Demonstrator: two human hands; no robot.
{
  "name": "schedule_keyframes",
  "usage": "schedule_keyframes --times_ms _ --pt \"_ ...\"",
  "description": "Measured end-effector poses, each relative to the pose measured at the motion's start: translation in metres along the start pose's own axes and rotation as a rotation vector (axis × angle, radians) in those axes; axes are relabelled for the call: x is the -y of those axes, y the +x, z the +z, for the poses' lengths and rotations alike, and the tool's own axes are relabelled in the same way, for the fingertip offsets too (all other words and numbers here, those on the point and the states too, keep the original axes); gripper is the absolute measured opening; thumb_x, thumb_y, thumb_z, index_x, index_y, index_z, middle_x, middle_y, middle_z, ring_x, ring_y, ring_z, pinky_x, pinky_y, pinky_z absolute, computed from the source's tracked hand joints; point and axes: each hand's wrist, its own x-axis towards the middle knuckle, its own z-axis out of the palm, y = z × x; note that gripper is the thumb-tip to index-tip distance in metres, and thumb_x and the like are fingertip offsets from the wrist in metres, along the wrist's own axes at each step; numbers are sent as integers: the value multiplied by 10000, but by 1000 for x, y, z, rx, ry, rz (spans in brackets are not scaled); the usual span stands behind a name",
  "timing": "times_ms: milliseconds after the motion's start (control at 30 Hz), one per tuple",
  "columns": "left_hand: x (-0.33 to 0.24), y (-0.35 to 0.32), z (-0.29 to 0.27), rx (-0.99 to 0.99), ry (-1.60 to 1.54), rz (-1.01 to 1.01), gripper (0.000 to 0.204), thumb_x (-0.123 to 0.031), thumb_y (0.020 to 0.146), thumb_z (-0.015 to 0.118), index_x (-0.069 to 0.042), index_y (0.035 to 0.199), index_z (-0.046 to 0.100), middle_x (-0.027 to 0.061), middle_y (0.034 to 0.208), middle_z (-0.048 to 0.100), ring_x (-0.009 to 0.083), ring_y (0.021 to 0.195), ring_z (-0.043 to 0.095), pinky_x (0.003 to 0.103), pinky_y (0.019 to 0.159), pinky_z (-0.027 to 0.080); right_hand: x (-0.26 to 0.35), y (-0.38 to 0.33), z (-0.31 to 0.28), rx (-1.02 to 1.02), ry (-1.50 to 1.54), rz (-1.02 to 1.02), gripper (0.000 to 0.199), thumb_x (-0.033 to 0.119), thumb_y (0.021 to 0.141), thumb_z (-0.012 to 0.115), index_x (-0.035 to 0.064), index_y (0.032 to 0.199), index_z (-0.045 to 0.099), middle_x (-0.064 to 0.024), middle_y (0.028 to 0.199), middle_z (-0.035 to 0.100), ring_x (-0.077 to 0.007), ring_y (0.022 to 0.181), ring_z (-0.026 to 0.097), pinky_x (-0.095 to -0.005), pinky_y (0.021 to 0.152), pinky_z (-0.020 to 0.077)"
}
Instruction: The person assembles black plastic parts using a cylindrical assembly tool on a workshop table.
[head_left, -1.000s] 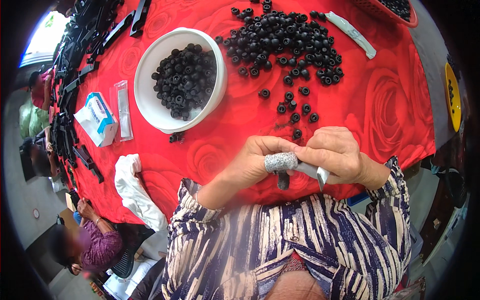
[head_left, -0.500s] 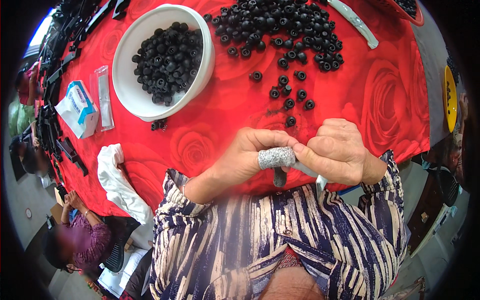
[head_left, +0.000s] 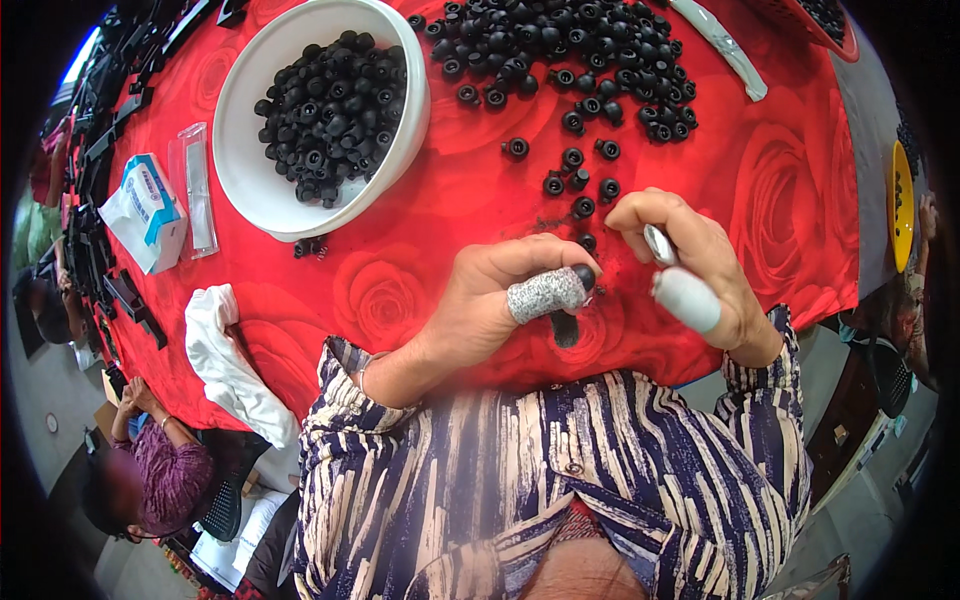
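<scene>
The left hand's [head_left: 500,300] fingers [head_left: 545,292] pinch a small black rubber cap [head_left: 584,277] between a thumb sheathed in grey knit fabric and the forefinger, just above the red rose-printed tablecloth [head_left: 780,200]. The right hand [head_left: 690,255] curls narrowly round a thin silvery metal tool [head_left: 660,243], one finger wrapped in white tape. A moment ago both hands were pressed together over the piece; now they have drawn apart, the right lifted slightly away, so the working contact looks finished and the cap rests with the left hand alone. A second dark piece [head_left: 565,328] hangs below the left thumb; I cannot tell if it is held. Loose black caps [head_left: 560,50] lie scattered beyond, and more fill the white round plastic bowl [head_left: 240,150] on the left.
</scene>
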Motion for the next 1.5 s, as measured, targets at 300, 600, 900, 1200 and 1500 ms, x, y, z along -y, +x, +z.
schedule_keyframes --times_ms 300,600,900,1200,1500 --pt "-1 1 -1 7 6 -45 217 -60 879 605 38 1072 611 57 919 604 109 789 600 241 644 530 -10 -1 8 24 33 2 230 66 833 595 -16 1044 553 -126 852 548 -244 740 573 -325 639 450" --pt "6 2 -4 20 66 -30 244 -65 886 599 38 1107 596 62 939 601 123 798 607 248 706 516 -13 -1 12 1 -57 1 176 50 835 597 -39 982 560 -109 800 557 -201 679 568 -295 594 442" --pt "6 0 -8 9 -96 -143 265 -70 899 581 25 1146 587 74 989 621 128 838 618 249 741 509 -15 1 13 1 -62 -54 152 43 833 599 -45 953 565 -105 777 557 -205 645 554 -303 555 427" --pt "12 1 -10 37 -183 -147 264 -77 897 588 24 1140 594 75 994 627 119 814 598 250 737 493 -18 1 12 25 -101 -86 158 42 813 613 -38 941 569 -107 761 565 -210 628 550 -312 527 421" --pt "12 2 -9 27 -402 -154 250 -81 881 607 14 1112 616 63 937 640 106 779 580 233 722 475 -13 4 13 72 -161 -186 186 92 746 673 -4 879 585 -93 686 505 -224 535 529 -330 454 426"
